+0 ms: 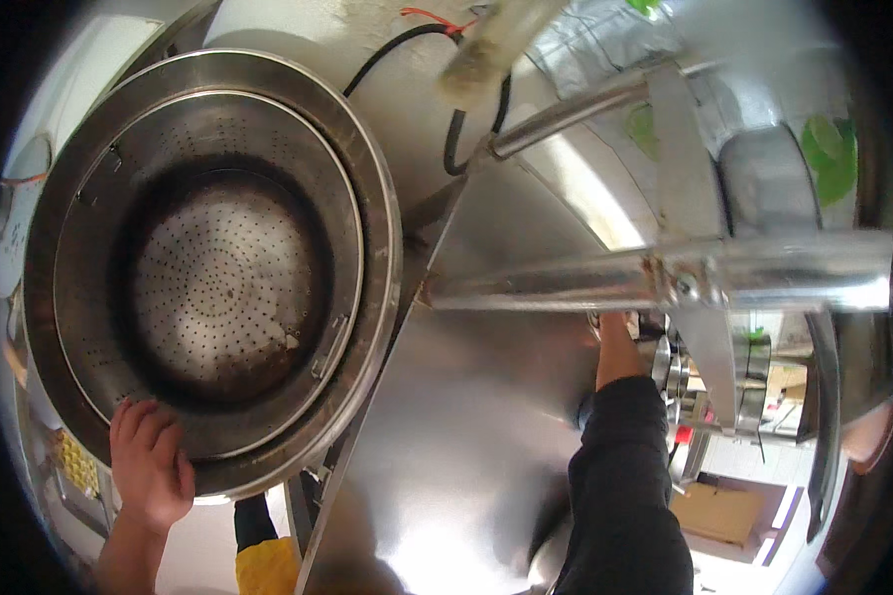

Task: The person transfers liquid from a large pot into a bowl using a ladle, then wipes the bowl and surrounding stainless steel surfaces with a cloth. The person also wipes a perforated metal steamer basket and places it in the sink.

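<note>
My left hand (149, 462) rests with its fingers over the near rim of a large round metal vessel (378, 223) on the left. Inside that vessel sits a perforated metal strainer pot (223, 282) with wire handles at its inner wall; a small pale scrap lies on its holed bottom. On the right, my right arm, in a dark sleeve, reaches forward over a stainless steel worktop (454, 387). My right hand (616, 321) shows only in part below a thick metal tube (551, 279), which hides its fingers; what it touches cannot be made out.
A metal shelf frame on tubes crosses the upper right, with green leaves (827, 160) behind it. A black hose (394, 52) runs along the wall at the top. Metal containers (751, 357) and a cardboard box (718, 513) stand at the right. Something yellow (266, 567) shows at the bottom.
</note>
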